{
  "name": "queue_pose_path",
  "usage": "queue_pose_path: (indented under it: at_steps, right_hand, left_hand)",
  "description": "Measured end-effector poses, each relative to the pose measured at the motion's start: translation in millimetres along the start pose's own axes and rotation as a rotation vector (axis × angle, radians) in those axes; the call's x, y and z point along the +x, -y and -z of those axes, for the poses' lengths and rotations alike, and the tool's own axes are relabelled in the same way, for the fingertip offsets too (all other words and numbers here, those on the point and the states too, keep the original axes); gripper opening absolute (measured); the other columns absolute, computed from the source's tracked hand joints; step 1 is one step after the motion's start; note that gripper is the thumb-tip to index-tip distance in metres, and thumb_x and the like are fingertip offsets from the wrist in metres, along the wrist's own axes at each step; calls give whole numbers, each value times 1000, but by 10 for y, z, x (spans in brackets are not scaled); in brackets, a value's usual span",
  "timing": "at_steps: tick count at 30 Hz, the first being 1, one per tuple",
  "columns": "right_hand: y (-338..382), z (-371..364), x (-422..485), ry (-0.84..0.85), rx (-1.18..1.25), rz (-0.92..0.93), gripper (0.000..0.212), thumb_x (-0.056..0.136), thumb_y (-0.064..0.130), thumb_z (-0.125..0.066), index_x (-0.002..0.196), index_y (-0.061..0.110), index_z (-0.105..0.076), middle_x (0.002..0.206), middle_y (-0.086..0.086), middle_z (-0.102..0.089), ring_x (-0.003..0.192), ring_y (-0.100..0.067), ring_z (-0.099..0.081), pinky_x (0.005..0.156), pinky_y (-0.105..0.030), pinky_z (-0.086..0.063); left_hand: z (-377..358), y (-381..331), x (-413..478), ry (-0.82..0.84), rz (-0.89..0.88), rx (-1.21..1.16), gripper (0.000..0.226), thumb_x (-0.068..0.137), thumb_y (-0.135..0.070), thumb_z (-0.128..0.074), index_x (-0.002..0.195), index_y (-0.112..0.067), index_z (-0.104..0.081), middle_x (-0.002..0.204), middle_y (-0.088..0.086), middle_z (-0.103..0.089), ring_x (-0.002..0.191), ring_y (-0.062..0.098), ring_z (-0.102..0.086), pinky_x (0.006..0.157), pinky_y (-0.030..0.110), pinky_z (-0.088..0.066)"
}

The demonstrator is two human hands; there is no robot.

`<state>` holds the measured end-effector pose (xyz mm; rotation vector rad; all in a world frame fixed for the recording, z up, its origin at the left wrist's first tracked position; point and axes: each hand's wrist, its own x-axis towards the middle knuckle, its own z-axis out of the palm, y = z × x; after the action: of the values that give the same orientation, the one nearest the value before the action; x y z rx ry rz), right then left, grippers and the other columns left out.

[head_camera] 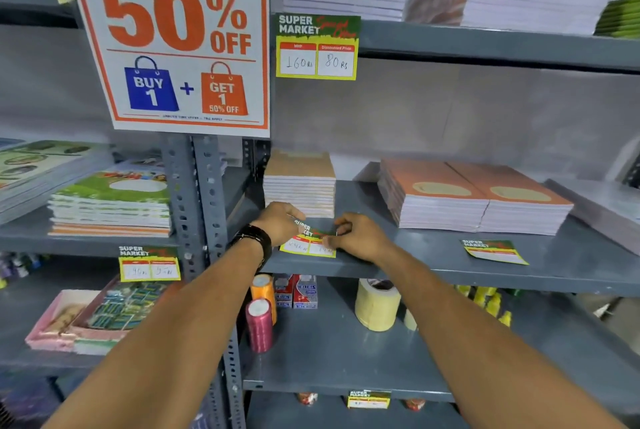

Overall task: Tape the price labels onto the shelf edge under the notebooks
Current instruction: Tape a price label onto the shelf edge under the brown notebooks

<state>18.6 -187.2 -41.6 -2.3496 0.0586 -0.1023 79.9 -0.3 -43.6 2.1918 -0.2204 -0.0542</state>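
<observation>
A green, red and yellow price label (pixel 304 242) lies on the grey shelf (pixel 433 255), just in front of a stack of brown-covered notebooks (pixel 300 182). My left hand (pixel 280 222), with a black band at the wrist, presses on the label's left top corner. My right hand (pixel 360 238) pinches the label's right side with thumb and fingers. A second loose price label (pixel 493 251) lies flat on the same shelf, in front of two orange notebook stacks (pixel 474 200). Whether tape sits between my fingers is too small to tell.
A yellowish tape roll (pixel 377 304) stands on the shelf below, beside orange and pink thread spools (pixel 260 317) and small boxes. Fixed labels hang on the upper shelf edge (pixel 317 46) and the left shelf edge (pixel 149 264). A big 50% OFF poster (pixel 176 37) covers the upright post.
</observation>
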Motion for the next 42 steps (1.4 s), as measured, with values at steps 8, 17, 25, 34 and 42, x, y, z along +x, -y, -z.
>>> queue_pose_path:
  at_steps: [8, 17, 25, 34, 42]
  right_hand:
    - [56, -33, 67, 20, 231, 23, 21, 75, 19, -80, 95, 17, -72, 97, -1, -75, 91, -17, -70, 88, -38, -57]
    - [70, -20, -321, 23, 197, 160, 15, 84, 17, -73, 99, 22, -75, 95, 5, -75, 84, -7, -69, 68, -21, -54]
    - [-103, -385, -628, -120, 118, 148, 11, 79, 13, -77, 88, 20, -78, 80, 6, -74, 67, 0, -63, 59, -10, -43]
    - [-101, -525, -646, -196, -96, 141, 9, 85, 20, -71, 94, 20, -74, 93, 1, -73, 79, -11, -60, 68, -22, -43]
    - [-68, -584, -626, -248, -161, 115, 9, 83, 20, -73, 88, 20, -65, 87, -1, -72, 75, -18, -62, 62, -28, -49]
  left_hand:
    - [54, -70, -129, 28, -156, -191, 21, 86, -7, -68, 81, -27, -72, 86, 3, -70, 81, 18, -63, 77, 36, -53]
    - [133, 75, -548, -3, -269, -12, 6, 83, -21, -73, 83, -24, -68, 80, -5, -71, 76, 16, -65, 73, 34, -54]
    - [-95, 278, -929, -108, -267, 125, 4, 83, -20, -72, 81, -22, -70, 68, -8, -70, 62, 6, -61, 61, 23, -49]
    - [-159, 367, -950, -184, -239, 193, 4, 80, -23, -75, 80, -24, -71, 75, -7, -73, 72, 8, -66, 67, 26, -54]
    - [-162, 355, -921, -208, -272, 290, 3, 82, -25, -73, 84, -23, -73, 81, -3, -75, 76, 15, -67, 71, 33, -55]
